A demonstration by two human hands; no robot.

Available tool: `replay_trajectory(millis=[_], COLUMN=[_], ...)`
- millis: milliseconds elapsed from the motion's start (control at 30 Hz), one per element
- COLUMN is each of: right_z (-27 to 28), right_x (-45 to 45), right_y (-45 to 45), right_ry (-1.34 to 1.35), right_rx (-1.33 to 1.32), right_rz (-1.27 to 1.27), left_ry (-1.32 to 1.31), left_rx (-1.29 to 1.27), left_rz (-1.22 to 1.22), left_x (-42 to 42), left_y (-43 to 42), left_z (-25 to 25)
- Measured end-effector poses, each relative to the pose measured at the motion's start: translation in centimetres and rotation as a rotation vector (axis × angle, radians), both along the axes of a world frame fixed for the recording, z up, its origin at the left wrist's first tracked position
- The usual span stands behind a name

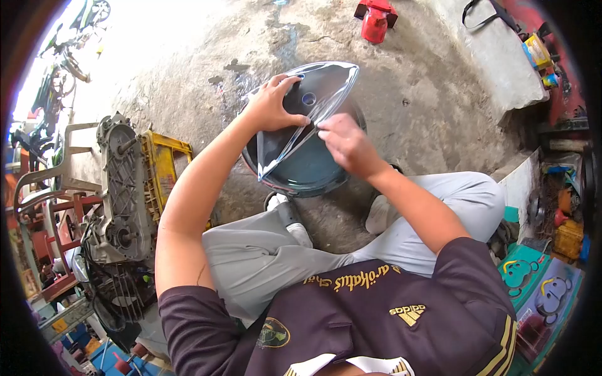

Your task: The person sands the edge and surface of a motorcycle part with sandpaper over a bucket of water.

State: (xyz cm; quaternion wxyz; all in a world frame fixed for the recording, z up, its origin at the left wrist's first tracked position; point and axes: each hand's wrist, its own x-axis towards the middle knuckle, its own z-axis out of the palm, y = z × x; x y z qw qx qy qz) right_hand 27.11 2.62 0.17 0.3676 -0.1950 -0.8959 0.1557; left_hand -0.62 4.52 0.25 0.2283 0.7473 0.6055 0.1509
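A clear, triangular piece with shiny edges, resembling a headlight lens (342, 78), is tilted over a dark round basin (307, 190) on the floor. My left hand (276, 106) grips its far left side, thumb and fingers spread across it. At its near edge, my right hand (345, 141) has its fingers bunched together and slightly blurred; whether they hold anything small is hidden. A round, purple-rimmed spot (308, 99) shows within the clear outline. The basin stands just beyond my bent legs.
On the left are a metal engine casing (122, 188) and a yellow crate (164, 160). A red object (376, 24) lies on the concrete floor (426, 106) ahead. To the right are a concrete slab (495, 69) and a teal board with cartoon shapes (517, 272).
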Motion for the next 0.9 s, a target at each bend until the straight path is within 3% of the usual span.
replay_trajectory(millis=[167, 200, 267, 367, 500, 700, 833, 900], right_z=[0.0, -0.1, -0.3, -0.7, -0.6, -1.5, -0.5, -0.8], right_x=[0.5, 0.3, -0.3, -0.4, 0.3, -0.2, 0.9, 0.7], right_y=[2.1, 1.5, -0.5, -0.6, 2.2, -0.8, 2.5, 1.9], right_ry=[0.092, 0.091, 0.026, -0.001, 0.120, -0.028, 0.044, 0.034], right_rx=[-0.050, -0.045, -0.069, 0.008, -0.065, 0.002, -0.063, -0.007], right_rz=[-0.273, -0.274, -0.016, 0.033, -0.298, 0.022, -0.294, -0.230], left_ry=[-0.068, -0.041, -0.012, 0.013, -0.045, 0.026, 0.004, 0.001], left_rx=[0.003, 0.003, 0.005, -0.011, 0.005, -0.024, -0.013, -0.002], left_rz=[0.005, 0.001, -0.007, 0.005, 0.021, 0.020, 0.030, 0.012], left_x=[-0.1, -0.1, 0.0, 0.0, -0.1, 0.1, 0.0, -0.1], left_y=[-0.2, -0.2, -0.1, -0.3, -0.2, -0.1, -0.3, -0.3], left_z=[-0.3, -0.4, -0.2, -0.4, -0.9, -0.9, -1.3, -1.4])
